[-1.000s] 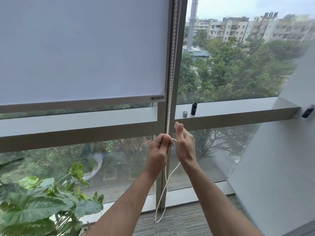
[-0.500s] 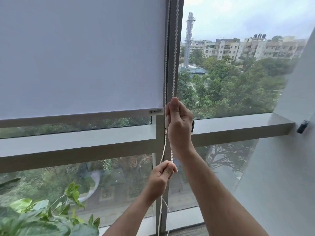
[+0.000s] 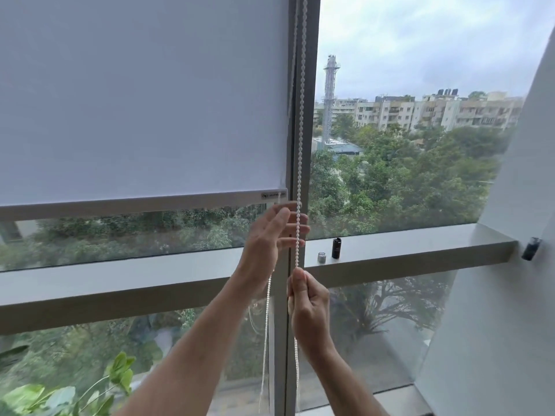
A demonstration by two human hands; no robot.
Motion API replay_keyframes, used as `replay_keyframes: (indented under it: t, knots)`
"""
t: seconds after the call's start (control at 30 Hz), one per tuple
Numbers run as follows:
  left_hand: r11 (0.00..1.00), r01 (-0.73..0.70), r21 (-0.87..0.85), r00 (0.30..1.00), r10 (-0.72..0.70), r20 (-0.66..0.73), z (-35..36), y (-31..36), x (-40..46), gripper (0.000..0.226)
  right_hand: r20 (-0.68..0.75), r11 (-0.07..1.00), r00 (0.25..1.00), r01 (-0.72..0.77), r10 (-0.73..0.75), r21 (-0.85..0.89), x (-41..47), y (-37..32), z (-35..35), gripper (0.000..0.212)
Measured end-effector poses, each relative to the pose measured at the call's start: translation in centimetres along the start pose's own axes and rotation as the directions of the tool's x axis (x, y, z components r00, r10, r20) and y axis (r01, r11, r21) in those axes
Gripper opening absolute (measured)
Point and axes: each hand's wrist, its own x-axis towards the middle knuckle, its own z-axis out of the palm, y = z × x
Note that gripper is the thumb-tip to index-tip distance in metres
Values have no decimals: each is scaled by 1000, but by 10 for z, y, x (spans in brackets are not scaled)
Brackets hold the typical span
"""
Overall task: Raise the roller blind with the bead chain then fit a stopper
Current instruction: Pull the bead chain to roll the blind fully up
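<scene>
Below, right hand (image 3: 309,307) pinches bead chain (image 3: 301,139); left hand (image 3: 270,235) open.

Tall glazed window (image 3: 390,181) over a grey sill ledge (image 3: 420,244), white wall (image 3: 495,310) right, overcast daylight.

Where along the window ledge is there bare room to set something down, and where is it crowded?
The ledge is bare from the black cylinder rightward to the wall. Left of the mullion, the ledge is also bare out to the frame's left edge. It is crowded at the mullion: the small silver cap, the black cylinder, the bead chain and both hands gather there.
</scene>
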Motion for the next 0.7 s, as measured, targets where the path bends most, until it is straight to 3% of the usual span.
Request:
replay_keyframes:
  t: [0.17, 0.33, 0.43, 0.5, 0.63, 0.7]
  knots:
    - [987, -104, -118, 993, 110, 40, 27, 37, 27, 31, 27, 995, 999, -27, 25, 94, -9, -3, 2, 43]
    - [977, -191, -97, 979, 182, -92, 43, 30, 20, 32, 56, 996, 998, -41, 37, 74, -12, 1, -4, 45]
    - [972, -231, -30, 960, 223, -167, 43, 21, 7, 29, 199, 990, 974, -120, 104, 69, -14, 7, -10, 46]
    - [970, -242, -15, 953, 235, -191, 40, 15, 0, 29, 298, 986, 943, -167, 151, 29, -12, 6, -15, 54]
    - [975, -223, -3, 959, 219, -179, 37, 2, -13, 30, 335, 970, 915, -177, 225, -167, 12, -6, -22, 100]
    - [976, -214, 30, 959, 216, -181, 36, -4, -18, 32, 307, 983, 939, -121, 158, -135, 28, -21, -23, 93]
